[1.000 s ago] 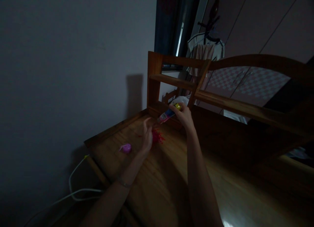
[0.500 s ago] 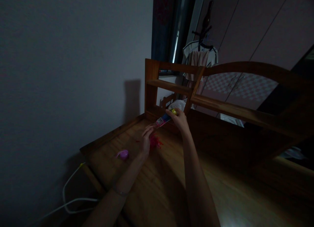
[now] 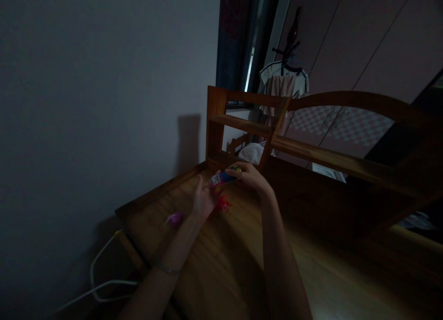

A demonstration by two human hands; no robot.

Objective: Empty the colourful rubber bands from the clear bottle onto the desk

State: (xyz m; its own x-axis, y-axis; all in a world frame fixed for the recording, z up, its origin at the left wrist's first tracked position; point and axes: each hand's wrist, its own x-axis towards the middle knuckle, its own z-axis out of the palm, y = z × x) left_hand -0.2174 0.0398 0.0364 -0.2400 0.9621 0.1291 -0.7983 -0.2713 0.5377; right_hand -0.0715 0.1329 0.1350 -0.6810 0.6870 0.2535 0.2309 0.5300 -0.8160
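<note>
In dim light my right hand (image 3: 249, 177) is closed round the yellow-capped end of a small blue and pink tube (image 3: 221, 178), held nearly level above the wooden desk (image 3: 214, 260). My left hand (image 3: 202, 199) is raised under the tube's other end, fingers apart, its fingertips at or just short of the tube. A red frilly thing (image 3: 223, 203) lies on the desk just right of that hand. A small pink object (image 3: 174, 218) lies to its left.
A wooden shelf unit (image 3: 242, 126) stands at the back of the desk against the wall. A mirror with a curved wooden frame (image 3: 346, 121) is to the right. A white cable (image 3: 104, 269) hangs beside the desk's left edge. Clothes (image 3: 284, 82) hang behind.
My right hand has lowered the tube and tipped it flatter, toward my left hand. My left hand has lifted off the red thing to meet the tube's end.
</note>
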